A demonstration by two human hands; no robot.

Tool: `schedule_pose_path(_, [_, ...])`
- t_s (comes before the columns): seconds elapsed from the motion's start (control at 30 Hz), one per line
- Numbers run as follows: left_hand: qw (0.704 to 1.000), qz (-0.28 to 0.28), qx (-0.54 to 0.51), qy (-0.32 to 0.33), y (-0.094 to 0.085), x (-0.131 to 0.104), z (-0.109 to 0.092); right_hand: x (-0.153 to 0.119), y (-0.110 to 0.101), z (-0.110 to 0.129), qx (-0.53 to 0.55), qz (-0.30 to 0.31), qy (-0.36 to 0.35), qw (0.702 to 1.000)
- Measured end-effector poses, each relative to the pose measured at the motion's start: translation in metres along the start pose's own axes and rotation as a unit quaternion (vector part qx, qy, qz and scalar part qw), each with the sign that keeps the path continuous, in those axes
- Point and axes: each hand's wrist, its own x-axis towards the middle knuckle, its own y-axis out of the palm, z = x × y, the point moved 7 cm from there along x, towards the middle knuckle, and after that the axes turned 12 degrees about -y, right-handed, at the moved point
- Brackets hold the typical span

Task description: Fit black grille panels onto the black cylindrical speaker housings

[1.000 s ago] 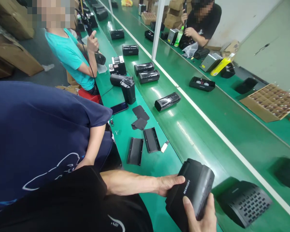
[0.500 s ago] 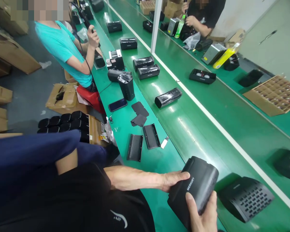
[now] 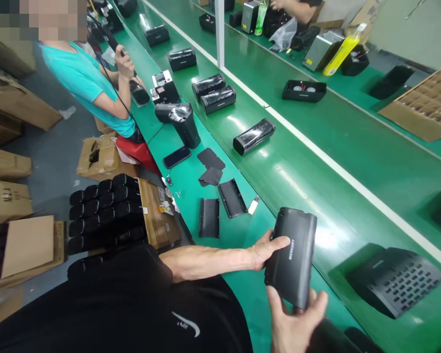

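Observation:
A black speaker housing [image 3: 297, 264] with white MERKURY lettering is held between both hands over the bench edge. My left hand [image 3: 266, 250] grips its left side, thumb lying across the front near the lettering. At the near end, my right hand [image 3: 296, 314] closes thumb and fingers around the housing's bottom. To its right, a black housing with a slotted grille [image 3: 393, 279] lies on the green belt. Beyond my left hand are two curved black panels, one [image 3: 209, 218] nearer and another [image 3: 232, 197] farther, plus a small pale-bladed tool [image 3: 254, 205].
Flat black sheets [image 3: 210, 166], a phone [image 3: 177, 157] and an upright speaker housing [image 3: 185, 127] stand along the bench. More housings, one of them [image 3: 254, 136] glossy, sit on the belt. A co-worker in a turquoise shirt [image 3: 77, 83] sits at left. Stacked black parts [image 3: 106, 201] fill the floor side.
The housing has turned more upright in view and shifted slightly away from me. My right hand has slid from its side to its near end. The whole view has shifted as well.

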Motion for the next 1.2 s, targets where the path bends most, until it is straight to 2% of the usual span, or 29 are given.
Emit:
schedule_pose_path(0.1, [0.999,-0.041,0.011,0.024,-0.002,-0.002,0.002,-0.014,0.017,-0.001,0.007,-0.094,-0.016,0.995])
schedule_pose_path(0.17, [0.997,-0.058,0.026,0.032,-0.003,-0.004,0.002,-0.012,0.021,-0.005,0.015,-0.104,-0.026,0.994])
schedule_pose_path(0.27, [0.995,-0.049,0.09,0.006,-0.004,-0.013,-0.015,-0.003,0.004,-0.02,0.028,-0.07,-0.027,0.997])
schedule_pose_path(0.37, [0.977,-0.015,0.211,0.007,-0.003,-0.03,-0.064,0.001,-0.025,-0.039,0.012,0.014,-0.011,1.0])
schedule_pose_path(0.4, [0.963,-0.008,0.269,0.034,-0.001,-0.037,-0.085,0.001,-0.033,-0.042,0.017,0.046,-0.007,0.999])
schedule_pose_path(0.43, [0.94,0.032,0.337,0.033,0.005,-0.042,-0.099,0.0,-0.039,-0.043,0.024,0.076,-0.003,0.997])
schedule_pose_path(0.5, [0.9,0.104,0.424,-0.009,0.011,-0.048,-0.111,-0.002,-0.047,-0.041,0.033,0.112,0.011,0.993])
schedule_pose_path(0.53, [0.885,0.127,0.446,-0.031,0.012,-0.051,-0.111,-0.003,-0.049,-0.039,0.032,0.121,0.023,0.992])
schedule_pose_path(0.6, [0.88,0.128,0.454,-0.051,0.007,-0.052,-0.109,-0.005,-0.048,-0.031,0.025,0.126,0.036,0.991])
schedule_pose_path(0.73, [0.899,0.085,0.429,-0.024,-0.008,-0.052,-0.101,-0.013,-0.044,-0.017,0.029,0.095,0.011,0.995])
schedule_pose_path(0.83, [0.907,0.085,0.412,-0.015,-0.013,-0.052,-0.096,-0.021,-0.044,-0.017,0.018,0.059,-0.004,0.998])
schedule_pose_path(0.93, [0.912,0.082,0.401,-0.006,-0.017,-0.05,-0.091,-0.021,-0.042,-0.024,0.027,0.034,-0.009,0.999])
schedule_pose_path(1.0, [0.915,0.047,0.401,0.001,-0.024,-0.048,-0.088,-0.016,-0.041,-0.038,0.051,0.033,0.027,0.998])
schedule_pose_path(1.07, [0.922,0.002,0.387,-0.006,-0.036,-0.047,-0.083,-0.01,-0.04,-0.055,0.077,0.062,0.083,0.992])
schedule_pose_path(1.13, [0.941,-0.021,0.336,-0.026,-0.049,-0.047,-0.074,-0.004,-0.044,-0.065,0.084,0.102,0.113,0.985])
schedule_pose_path(1.2, [0.968,-0.016,0.244,-0.05,-0.061,-0.047,-0.059,-0.001,-0.048,-0.063,0.105,0.11,0.089,0.984])
